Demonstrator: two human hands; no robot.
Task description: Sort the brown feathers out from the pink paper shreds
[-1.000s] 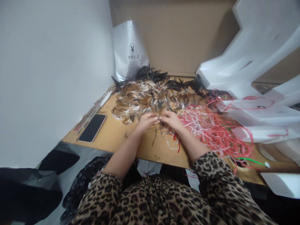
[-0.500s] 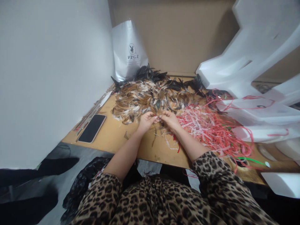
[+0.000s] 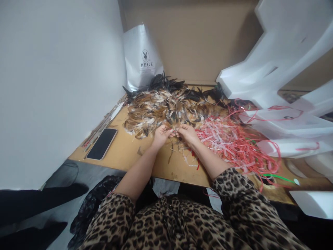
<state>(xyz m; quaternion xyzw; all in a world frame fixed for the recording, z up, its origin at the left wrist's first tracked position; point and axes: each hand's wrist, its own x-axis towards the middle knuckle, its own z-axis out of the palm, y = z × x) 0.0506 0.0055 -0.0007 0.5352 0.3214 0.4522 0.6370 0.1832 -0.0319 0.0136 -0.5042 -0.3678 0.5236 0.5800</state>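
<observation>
Silver bag (image 3: 137, 76) behind my feathers (image 3: 148, 114) said PPGZ under a bunny logo (image 3: 145, 55). Left hand (image 3: 160, 136) and right hand (image 3: 189, 134) both had a pinched-tight grip, couldn't tell on what.

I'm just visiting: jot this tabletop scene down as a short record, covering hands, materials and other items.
Left hand: fingertips close to those of the right hand; anything pinched is too small to make out
Feathers: brown, white and black, piled just beyond both hands
Ribbon strips: red and pale, tangled beside the right hand
Smartphone: flat on the table, screen dark
Silver PPGZ bag: upright behind the feathers
</observation>
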